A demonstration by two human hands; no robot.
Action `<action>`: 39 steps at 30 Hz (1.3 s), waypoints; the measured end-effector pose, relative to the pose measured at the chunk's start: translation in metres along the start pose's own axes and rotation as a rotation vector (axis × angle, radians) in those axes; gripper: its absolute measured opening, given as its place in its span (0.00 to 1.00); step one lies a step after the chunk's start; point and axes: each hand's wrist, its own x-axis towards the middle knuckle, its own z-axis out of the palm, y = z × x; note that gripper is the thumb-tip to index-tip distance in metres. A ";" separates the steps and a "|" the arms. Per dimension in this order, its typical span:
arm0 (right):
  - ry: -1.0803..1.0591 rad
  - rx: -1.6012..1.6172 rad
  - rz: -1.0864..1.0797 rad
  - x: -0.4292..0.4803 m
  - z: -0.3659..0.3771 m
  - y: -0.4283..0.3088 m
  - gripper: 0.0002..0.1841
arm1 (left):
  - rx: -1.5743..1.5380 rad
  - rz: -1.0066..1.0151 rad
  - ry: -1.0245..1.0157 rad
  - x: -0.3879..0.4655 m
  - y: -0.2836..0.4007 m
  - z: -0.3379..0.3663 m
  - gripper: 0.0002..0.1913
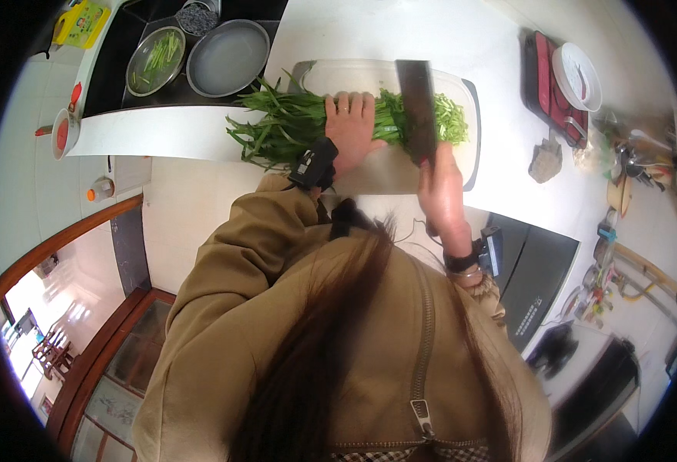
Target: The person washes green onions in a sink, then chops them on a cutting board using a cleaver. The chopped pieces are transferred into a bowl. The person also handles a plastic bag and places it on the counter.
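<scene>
My left hand (pixel 353 130) lies flat across a long bunch of leafy greens (pixel 286 124), pressing it onto a pale cutting board (pixel 373 179) with grey ends. Its fingertips reach over the far side of the stalks. In my right hand (pixel 443 187) is the handle of a broad dark cleaver (pixel 416 107). The blade, slightly blurred, stands across the right end of the bunch, a short way from my left hand. Finely chopped green pieces (pixel 451 118) are heaped right of the blade. Whether the edge touches the board cannot be seen.
At the left, a metal bowl of cut green stalks (pixel 156 60) and a grey basin of cloudy liquid (pixel 229 58) rest on a black surface, near a wire scourer (pixel 197 18). Right of the board are a red appliance (pixel 540 75), a white bowl (pixel 575 75) and a rough stone-like block (pixel 546 161).
</scene>
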 end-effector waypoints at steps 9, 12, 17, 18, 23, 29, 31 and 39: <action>-0.222 -0.152 0.049 0.003 0.028 0.006 0.10 | -0.171 0.006 -0.036 -0.006 -0.010 -0.002 0.48; -0.294 -0.223 0.081 0.013 0.025 0.001 0.12 | -0.099 0.039 -0.045 -0.012 -0.014 0.000 0.45; -0.432 -0.346 0.113 0.039 0.027 -0.003 0.14 | -0.028 0.042 -0.009 -0.013 -0.013 0.017 0.37; -0.411 -0.329 0.118 0.045 0.038 -0.003 0.15 | -0.001 0.039 -0.001 -0.012 -0.012 0.019 0.35; -0.216 -0.063 0.232 0.053 0.056 0.024 0.14 | 0.035 0.124 -0.117 -0.007 -0.011 0.017 0.18; 0.065 0.100 0.159 0.024 0.031 0.025 0.12 | 0.100 0.087 -0.148 0.005 0.006 0.008 0.13; 0.058 0.174 0.146 0.017 0.013 0.018 0.11 | 0.132 0.050 -0.118 0.005 0.011 0.007 0.20; 0.046 0.101 0.124 -0.010 -0.005 0.009 0.09 | -0.095 0.017 -0.103 0.005 0.006 -0.008 0.57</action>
